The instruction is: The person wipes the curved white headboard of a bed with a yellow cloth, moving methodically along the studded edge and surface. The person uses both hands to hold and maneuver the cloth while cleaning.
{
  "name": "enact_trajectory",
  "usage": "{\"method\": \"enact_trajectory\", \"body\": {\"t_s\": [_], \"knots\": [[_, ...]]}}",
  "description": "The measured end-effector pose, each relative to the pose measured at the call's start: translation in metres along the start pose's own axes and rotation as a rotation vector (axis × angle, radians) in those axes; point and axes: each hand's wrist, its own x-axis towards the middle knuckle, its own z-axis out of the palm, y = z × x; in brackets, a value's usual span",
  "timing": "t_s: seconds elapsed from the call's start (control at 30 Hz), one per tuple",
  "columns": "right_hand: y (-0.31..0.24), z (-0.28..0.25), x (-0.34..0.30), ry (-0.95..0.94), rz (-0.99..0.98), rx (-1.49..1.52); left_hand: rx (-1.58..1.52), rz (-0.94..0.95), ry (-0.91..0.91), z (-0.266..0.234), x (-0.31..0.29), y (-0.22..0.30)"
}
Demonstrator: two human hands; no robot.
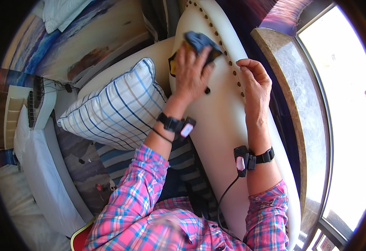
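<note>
My left hand [188, 73] presses a dark grey-blue cloth with yellow parts [202, 43] against the upper inner face of a cream sofa backrest [216, 125]. Its fingers lie over the cloth, and their tips blur a little. My right hand [256, 81] is at the backrest's outer edge, beside a row of dark round studs [234, 72]. Its fingers are bent, thumb and forefinger close together, and nothing shows between them. Both wrists carry black straps with small devices. A dark button [207, 90] sits on the backrest below the cloth.
A white and blue checked pillow [116, 104] leans on the sofa left of my left arm, above a striped seat [120, 165]. On the right, a stone sill [281, 54] runs along a bright window. A white bed [49, 180] stands at far left. A thin cable hangs from the right wrist device.
</note>
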Motion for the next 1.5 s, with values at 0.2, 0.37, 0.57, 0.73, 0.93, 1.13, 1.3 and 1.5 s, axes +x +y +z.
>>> {"method": "enact_trajectory", "body": {"t_s": [0.2,0.37,0.57,0.73,0.93,1.13,1.3,1.5], "knots": [[-0.002,-0.001,0.001,0.012,0.030,-0.034,0.080,0.180,-0.159,-0.007,-0.024,0.032],[-0.004,0.000,-0.002,0.026,-0.018,0.010,-0.033,0.136,-0.201,-0.021,-0.057,0.054],[-0.002,0.001,0.001,0.029,0.006,-0.065,0.087,0.050,-0.001,0.014,0.041,-0.008],[-0.002,0.001,0.001,0.065,0.028,-0.016,0.048,0.081,0.030,0.021,0.044,-0.017],[-0.003,-0.007,0.012,0.163,-0.047,0.092,-0.126,0.192,-0.218,-0.022,-0.092,0.064],[-0.010,-0.014,0.014,0.152,-0.146,0.107,-0.370,0.261,-0.405,-0.050,-0.152,0.102],[-0.018,-0.009,0.011,-0.025,-0.130,-0.005,-0.462,0.339,-0.330,-0.045,-0.126,0.100],[-0.045,-0.020,0.005,-0.022,-0.304,-0.062,-0.334,0.285,-0.253,-0.028,-0.112,0.112]]}}
